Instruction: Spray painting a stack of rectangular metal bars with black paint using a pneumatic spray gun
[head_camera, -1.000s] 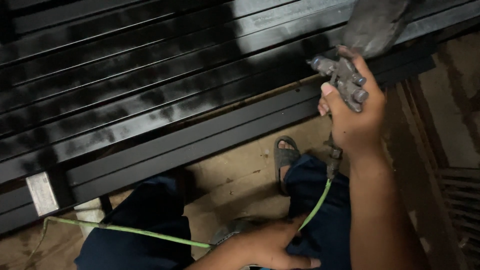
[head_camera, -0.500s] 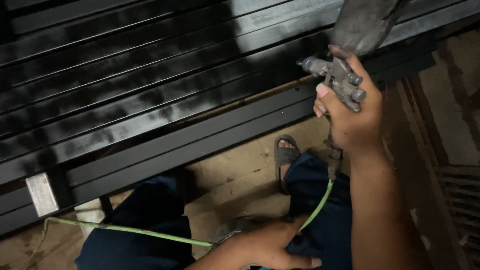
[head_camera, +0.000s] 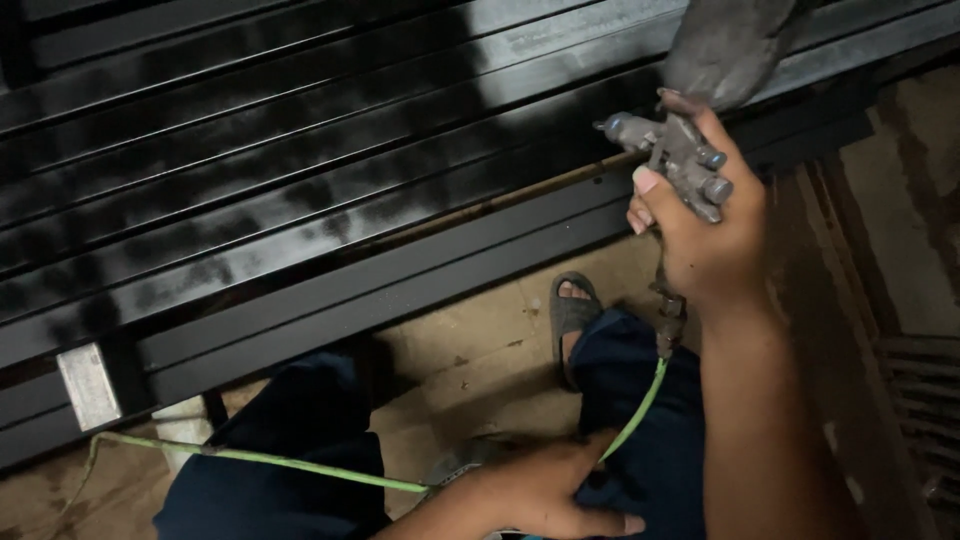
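One spray gun (head_camera: 672, 160), gripped in right hand (head_camera: 700, 235) above black-painted steel bars (head_camera: 300, 200). Left hand (head_camera: 545, 490) lies flat, fingers spread, beside one green hose (head_camera: 300, 462).

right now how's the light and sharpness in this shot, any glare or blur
Head view: dim overall, with one bright patch of glare on the metal bars at top centre; the bars darken toward the left. The spray gun in the right hand is fairly sharp, while its cup looks soft and grey. The left hand and green hose sit in shadow but remain readable.
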